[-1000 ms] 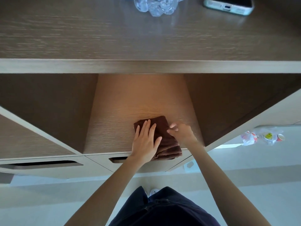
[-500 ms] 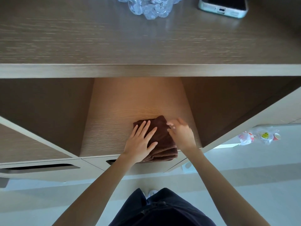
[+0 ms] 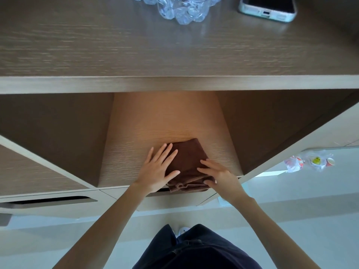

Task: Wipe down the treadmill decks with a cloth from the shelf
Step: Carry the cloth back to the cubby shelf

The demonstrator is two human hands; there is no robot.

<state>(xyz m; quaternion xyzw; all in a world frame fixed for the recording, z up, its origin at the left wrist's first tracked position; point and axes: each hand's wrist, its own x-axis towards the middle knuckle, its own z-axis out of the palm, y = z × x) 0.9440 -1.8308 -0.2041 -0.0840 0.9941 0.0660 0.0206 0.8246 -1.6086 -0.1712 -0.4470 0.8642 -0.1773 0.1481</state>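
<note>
A folded dark brown cloth [image 3: 189, 158] lies near the front edge of the lit wooden shelf [image 3: 136, 152] inside an open cubby. My left hand [image 3: 157, 169] rests flat on the cloth's left side, fingers straight and spread, some of them reaching onto the shelf. My right hand [image 3: 219, 175] is at the cloth's front right corner. Its fingers lie on top and its thumb curls against the folded front edge, pinching it. No treadmill is in view.
The cabinet top [image 3: 97, 45] above the cubby carries a crumpled clear plastic bottle [image 3: 182, 8] and a phone [image 3: 269, 8]. Drawers with slot handles [image 3: 48, 200] sit below the shelf. A plastic bag with paper cups [image 3: 310, 161] lies on the pale floor at right.
My right hand has slid from the cloth's far right edge down to its front right corner. My left hand has shifted a little to the left on the cloth.
</note>
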